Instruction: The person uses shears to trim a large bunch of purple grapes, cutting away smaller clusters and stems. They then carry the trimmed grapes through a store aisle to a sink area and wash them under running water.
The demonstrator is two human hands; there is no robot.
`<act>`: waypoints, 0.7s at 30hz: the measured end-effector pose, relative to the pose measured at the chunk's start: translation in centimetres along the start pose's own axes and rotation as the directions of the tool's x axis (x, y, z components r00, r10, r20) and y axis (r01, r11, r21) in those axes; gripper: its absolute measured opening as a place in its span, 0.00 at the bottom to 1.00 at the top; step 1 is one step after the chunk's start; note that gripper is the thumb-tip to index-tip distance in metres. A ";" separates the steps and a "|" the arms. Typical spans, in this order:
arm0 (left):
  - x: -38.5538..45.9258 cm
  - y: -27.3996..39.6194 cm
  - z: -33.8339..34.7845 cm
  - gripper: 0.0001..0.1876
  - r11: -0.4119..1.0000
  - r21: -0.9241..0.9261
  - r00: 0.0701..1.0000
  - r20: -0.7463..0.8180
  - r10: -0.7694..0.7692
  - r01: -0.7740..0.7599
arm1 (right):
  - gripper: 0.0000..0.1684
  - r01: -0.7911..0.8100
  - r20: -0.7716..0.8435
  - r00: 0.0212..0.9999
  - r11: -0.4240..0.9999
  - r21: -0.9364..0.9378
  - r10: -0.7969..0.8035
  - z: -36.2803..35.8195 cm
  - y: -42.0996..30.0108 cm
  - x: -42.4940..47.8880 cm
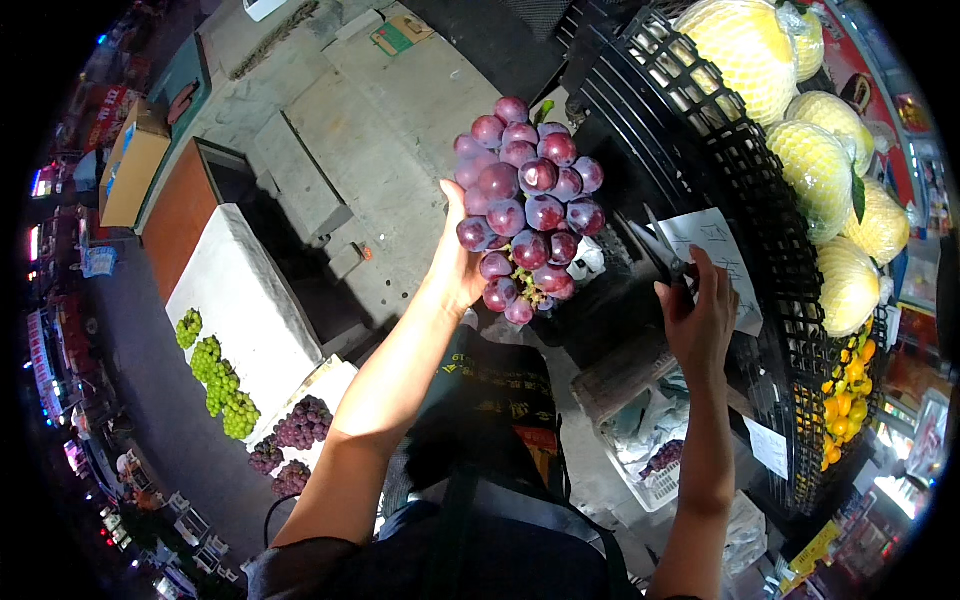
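Note:
A large bunch of red grapes [529,213] is held up in front of me. My left hand [459,255] supports it from its left side and beneath, most of the fingers hidden behind the fruit. A bit of green stem [544,112] pokes out at the far end, and bare stalks show among the grapes at the near end. To the right, my right hand [699,315] grips a pair of scissors [664,251] by the handles. Their blades are spread and point away from me, apart from the bunch. Behind them is a paper sheet [709,229] with handwriting.
Netted pomelos [814,165] and small orange fruit [847,397] fill black plastic crates [750,150] on the right. Green grapes [217,379] and dark grapes [300,427] lie on a white-covered stand [240,285] at left. A white basket [660,491] holding grapes sits low right.

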State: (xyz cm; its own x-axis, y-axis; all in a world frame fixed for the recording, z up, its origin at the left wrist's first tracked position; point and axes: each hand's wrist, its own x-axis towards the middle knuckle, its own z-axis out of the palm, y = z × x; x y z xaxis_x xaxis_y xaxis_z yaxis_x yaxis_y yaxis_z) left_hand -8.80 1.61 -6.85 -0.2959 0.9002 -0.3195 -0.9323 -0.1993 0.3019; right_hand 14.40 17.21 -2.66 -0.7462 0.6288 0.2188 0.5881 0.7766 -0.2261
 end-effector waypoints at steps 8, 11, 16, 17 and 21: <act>-0.5 -2.0 1.4 0.49 0.994 0.085 0.997 0.034 0.067 -0.069 | 0.37 0.235 0.019 0.969 0.893 -0.384 -0.246 -8.4 -5.9 2.7; -0.4 -2.2 1.4 0.49 0.994 0.078 0.995 0.070 0.073 -0.078 | 0.38 0.232 0.143 0.972 0.872 -0.432 -0.188 -10.0 -6.1 3.1; -0.3 -2.0 2.1 0.49 0.988 0.138 0.997 0.057 0.056 -0.064 | 0.22 0.259 0.223 0.956 0.909 -0.327 -0.192 -11.4 -7.8 4.8; -0.3 -2.0 2.4 0.49 0.980 0.175 0.994 0.068 0.083 -0.094 | 0.22 0.250 0.265 0.951 0.901 -0.355 -0.160 -11.7 -8.0 5.0; 0.4 -2.3 2.0 0.49 0.997 0.076 0.999 0.039 -0.018 0.015 | 0.17 0.245 0.414 0.908 0.884 -0.398 -0.066 -13.3 -9.5 6.6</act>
State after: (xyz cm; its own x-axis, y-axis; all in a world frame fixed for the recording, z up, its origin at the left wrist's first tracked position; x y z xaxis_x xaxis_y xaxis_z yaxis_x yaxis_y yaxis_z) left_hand -6.39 3.17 -5.87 -0.2703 0.9181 -0.2899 -0.9182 -0.1553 0.3645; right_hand 8.03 14.52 13.60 -0.8454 0.5032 -0.1791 0.4610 0.8568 0.2311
